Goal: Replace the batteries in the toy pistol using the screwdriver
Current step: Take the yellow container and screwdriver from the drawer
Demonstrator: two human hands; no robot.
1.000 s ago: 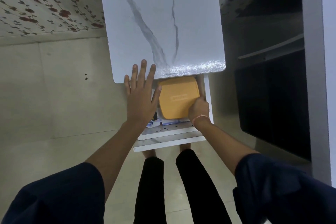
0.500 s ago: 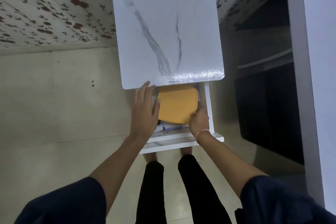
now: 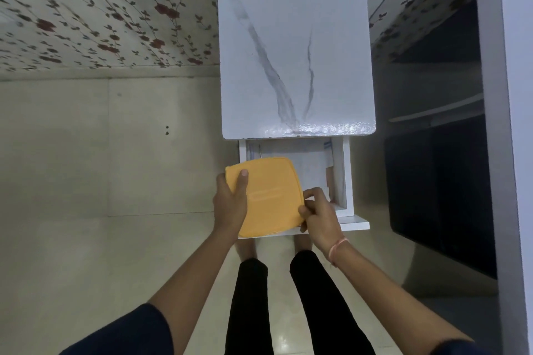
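An orange-lidded box (image 3: 269, 196) is held above the front left of the pulled-out white drawer (image 3: 344, 179). My left hand (image 3: 230, 203) grips its left edge, thumb on the lid. On the box's right edge sits my right hand (image 3: 320, 215), fingers curled around the rim. The box's contents are hidden under the lid. No toy pistol, screwdriver or batteries are visible.
The drawer belongs to a small white marble-pattern table (image 3: 297, 66) against a floral-papered wall (image 3: 101, 23). Papers (image 3: 311, 164) lie in the drawer. A dark cabinet (image 3: 441, 181) stands to the right, pale floor tiles (image 3: 101, 181) to the left. My legs are below the drawer.
Both hands have lifted the orange-lidded box out of the drawer and toward me. The left hand went from the table edge to the box's left side. The view has pulled back.
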